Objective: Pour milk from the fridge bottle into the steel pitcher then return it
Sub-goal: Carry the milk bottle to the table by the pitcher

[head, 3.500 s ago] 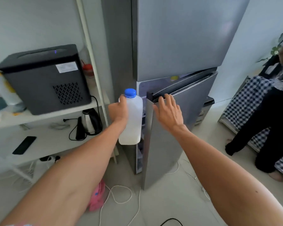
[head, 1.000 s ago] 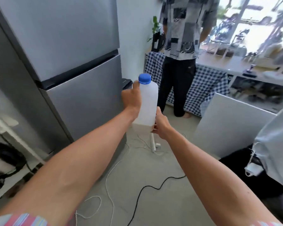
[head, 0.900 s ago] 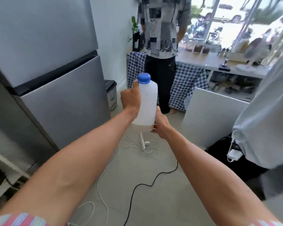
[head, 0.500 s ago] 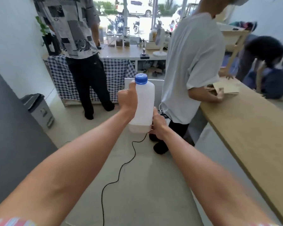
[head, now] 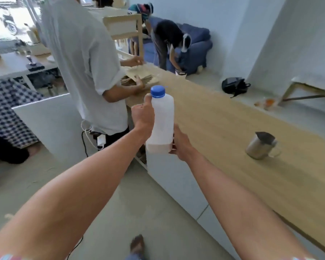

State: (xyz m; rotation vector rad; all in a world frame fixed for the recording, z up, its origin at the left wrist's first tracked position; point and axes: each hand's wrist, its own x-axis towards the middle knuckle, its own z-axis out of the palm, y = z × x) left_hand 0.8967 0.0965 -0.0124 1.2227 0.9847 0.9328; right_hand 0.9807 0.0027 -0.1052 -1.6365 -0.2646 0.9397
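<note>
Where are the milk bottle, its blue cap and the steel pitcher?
milk bottle (head: 162,119): head view, middle of its white body.
blue cap (head: 158,91): head view, cap's side.
steel pitcher (head: 256,148): head view, its outer wall.

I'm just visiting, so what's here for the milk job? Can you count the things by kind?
Milk bottle, blue cap, gripped by the left hand and steadied below by the right hand: 1
Steel pitcher on the wooden counter: 1
Total: 2

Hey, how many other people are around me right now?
3 that show, perhaps more out of frame: a person in a white shirt at the wooden counter, one bending by the blue sofa, and a dark trouser leg at the left edge.
</note>
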